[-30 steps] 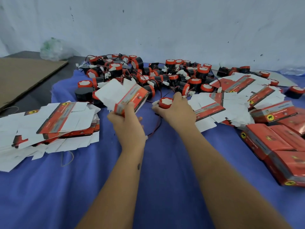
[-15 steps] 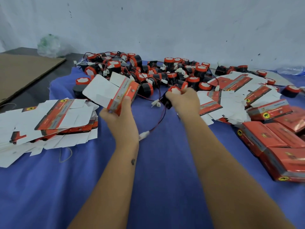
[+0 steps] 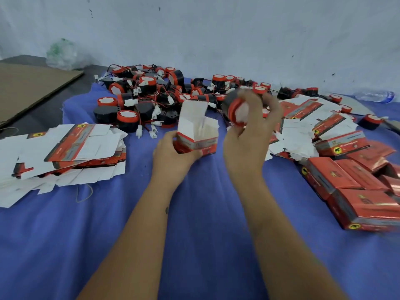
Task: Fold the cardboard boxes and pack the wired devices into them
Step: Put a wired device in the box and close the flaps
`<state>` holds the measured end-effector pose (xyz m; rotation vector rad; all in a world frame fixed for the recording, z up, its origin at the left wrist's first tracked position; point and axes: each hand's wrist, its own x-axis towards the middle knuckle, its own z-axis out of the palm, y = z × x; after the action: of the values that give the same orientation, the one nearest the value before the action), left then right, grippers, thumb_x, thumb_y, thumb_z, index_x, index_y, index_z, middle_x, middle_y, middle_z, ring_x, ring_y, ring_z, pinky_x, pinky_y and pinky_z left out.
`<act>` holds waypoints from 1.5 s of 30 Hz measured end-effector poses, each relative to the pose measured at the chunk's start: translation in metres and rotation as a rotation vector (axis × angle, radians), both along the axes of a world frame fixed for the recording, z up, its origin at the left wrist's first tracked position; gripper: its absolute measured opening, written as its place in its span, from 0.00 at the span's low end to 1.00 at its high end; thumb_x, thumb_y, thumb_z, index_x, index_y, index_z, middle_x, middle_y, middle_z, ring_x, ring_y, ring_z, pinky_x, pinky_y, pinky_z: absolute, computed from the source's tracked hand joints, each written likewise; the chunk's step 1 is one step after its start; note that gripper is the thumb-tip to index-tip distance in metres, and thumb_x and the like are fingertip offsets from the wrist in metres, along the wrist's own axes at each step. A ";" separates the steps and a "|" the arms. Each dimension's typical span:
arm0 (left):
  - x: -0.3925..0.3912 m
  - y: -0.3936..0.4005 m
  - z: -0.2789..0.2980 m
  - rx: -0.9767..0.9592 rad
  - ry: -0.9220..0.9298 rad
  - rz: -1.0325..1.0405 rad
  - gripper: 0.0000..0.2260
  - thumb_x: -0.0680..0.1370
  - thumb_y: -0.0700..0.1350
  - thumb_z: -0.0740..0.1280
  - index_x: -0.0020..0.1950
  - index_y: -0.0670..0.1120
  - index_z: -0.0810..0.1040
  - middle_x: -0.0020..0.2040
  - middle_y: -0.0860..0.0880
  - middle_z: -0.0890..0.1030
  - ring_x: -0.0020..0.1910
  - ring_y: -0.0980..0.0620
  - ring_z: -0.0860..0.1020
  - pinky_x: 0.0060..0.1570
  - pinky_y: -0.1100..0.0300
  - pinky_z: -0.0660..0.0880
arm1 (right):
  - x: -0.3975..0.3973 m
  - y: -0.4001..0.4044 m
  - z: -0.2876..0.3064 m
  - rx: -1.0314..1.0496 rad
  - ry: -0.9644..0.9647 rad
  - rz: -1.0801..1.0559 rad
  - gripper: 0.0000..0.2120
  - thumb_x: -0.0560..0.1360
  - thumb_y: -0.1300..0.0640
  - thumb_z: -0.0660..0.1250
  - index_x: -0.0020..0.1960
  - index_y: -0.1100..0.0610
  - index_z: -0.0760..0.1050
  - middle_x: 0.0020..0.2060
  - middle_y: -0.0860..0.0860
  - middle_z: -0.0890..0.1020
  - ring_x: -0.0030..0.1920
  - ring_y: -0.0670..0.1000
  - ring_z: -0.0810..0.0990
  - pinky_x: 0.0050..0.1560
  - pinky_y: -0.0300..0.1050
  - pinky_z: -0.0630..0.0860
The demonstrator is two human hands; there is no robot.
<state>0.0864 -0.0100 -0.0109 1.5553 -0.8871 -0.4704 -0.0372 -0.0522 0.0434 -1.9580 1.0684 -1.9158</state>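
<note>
A blue cloth (image 3: 194, 213) spreads under both your arms. Beyond your hands lies the heap of wired devices (image 3: 151, 96). To the right of your right hand sit the packed red boxes (image 3: 346, 182), and flat unfolded boxes (image 3: 65, 148) are stacked to the left of your left hand. Your left hand (image 3: 173, 156) grips the open box (image 3: 197, 135) upright from its lower side, flaps raised. Just beside it, your right hand (image 3: 246, 139) curls its fingers around one device (image 3: 236, 109), held slightly higher than the box's open mouth; its outline is blurred.
</note>
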 end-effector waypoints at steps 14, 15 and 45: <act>0.002 0.002 -0.003 0.051 -0.090 -0.191 0.26 0.71 0.39 0.76 0.64 0.56 0.71 0.52 0.58 0.80 0.49 0.63 0.77 0.42 0.71 0.72 | -0.006 0.003 -0.037 -0.165 0.327 0.086 0.22 0.73 0.56 0.71 0.65 0.57 0.70 0.63 0.54 0.73 0.59 0.53 0.72 0.53 0.45 0.75; 0.001 0.002 -0.002 0.056 -0.099 -0.212 0.25 0.72 0.39 0.75 0.62 0.57 0.70 0.51 0.59 0.80 0.49 0.63 0.78 0.42 0.71 0.73 | -0.004 0.005 -0.037 -0.165 0.397 0.109 0.21 0.72 0.57 0.71 0.63 0.58 0.71 0.62 0.55 0.75 0.56 0.55 0.73 0.53 0.47 0.75; -0.017 -0.003 0.004 0.112 0.004 -0.036 0.06 0.75 0.51 0.67 0.48 0.62 0.77 0.45 0.61 0.82 0.48 0.62 0.79 0.45 0.63 0.75 | -0.024 -0.022 -0.027 0.753 -0.355 0.493 0.25 0.77 0.58 0.69 0.71 0.51 0.66 0.32 0.47 0.71 0.32 0.40 0.72 0.42 0.34 0.73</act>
<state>0.0699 -0.0131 -0.0066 1.6413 -0.9002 -0.5572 -0.0613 -0.0744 0.0163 -1.2464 0.9031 -1.2631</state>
